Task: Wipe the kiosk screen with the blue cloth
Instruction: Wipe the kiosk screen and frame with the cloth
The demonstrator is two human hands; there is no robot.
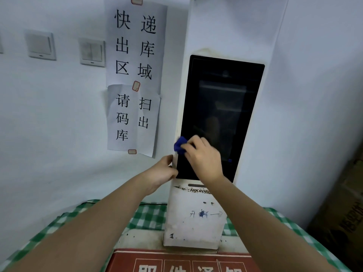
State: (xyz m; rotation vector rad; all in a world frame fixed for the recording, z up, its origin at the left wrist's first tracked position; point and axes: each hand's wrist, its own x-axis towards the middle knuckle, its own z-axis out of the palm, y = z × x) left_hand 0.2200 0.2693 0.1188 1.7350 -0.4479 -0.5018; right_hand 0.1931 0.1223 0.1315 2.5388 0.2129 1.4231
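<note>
Blue cloth (179, 145) under right hand (204, 160) (pressed on screen (222, 107)).

Blue cloth (179, 147), green-checked tablecloth (149, 218)

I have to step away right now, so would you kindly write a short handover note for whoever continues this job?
Right hand: pressing the bunched blue cloth against the lower-left edge of the kiosk screen.
Left hand: gripping the kiosk's left edge beside the screen, steadying it.
Kiosk stands on the green checked tablecloth, screen dark.
Done: wiping is under way at the lower left; how much has been covered cannot be told.
Left: probably the rest of the screen, up to the top.
</note>
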